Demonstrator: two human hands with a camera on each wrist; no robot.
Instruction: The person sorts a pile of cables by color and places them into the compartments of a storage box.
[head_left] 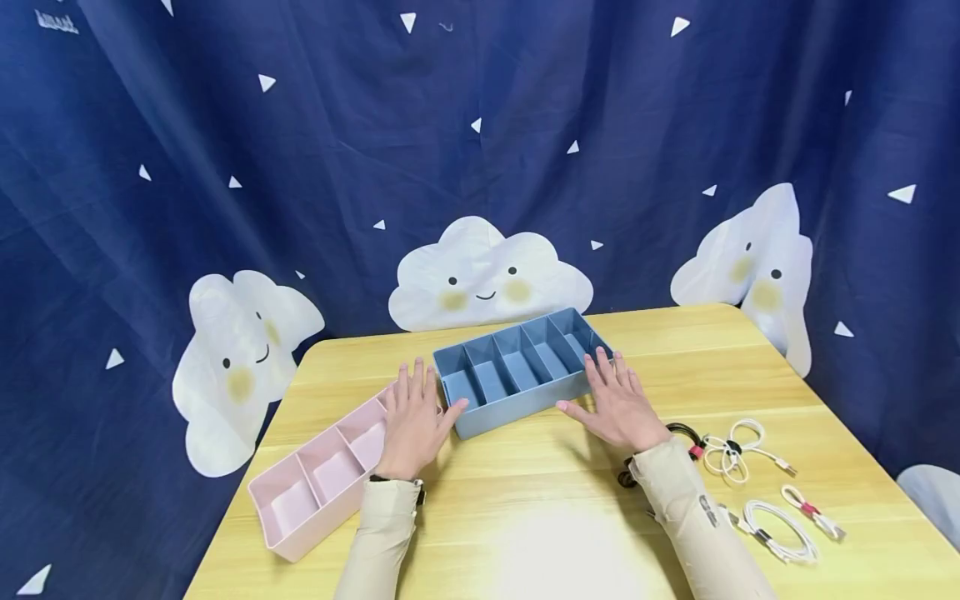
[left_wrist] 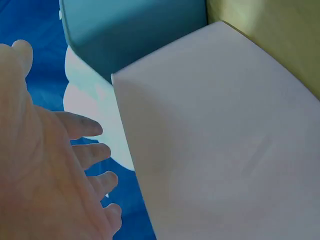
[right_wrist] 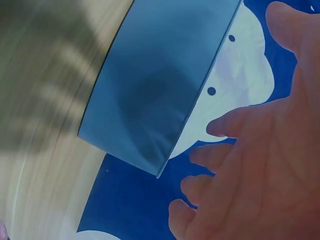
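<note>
A blue divided storage box stands at the middle back of the table, set at a slant. Left of it is a pink divided box, its far end hidden behind my left hand. That hand hovers over the pink box with its fingers spread and straight, holding nothing. In the left wrist view the pink box's outer wall lies beside the palm. My right hand is stretched out at the blue box's right front corner, fingers straight and spread; the right wrist view shows a gap between fingers and blue wall.
On the right of the wooden table lie several bundled cables: a white one with a black tie, a coiled white one, a short white one with a red tie and a black cable partly under the right forearm. A blue cloud-print curtain hangs behind.
</note>
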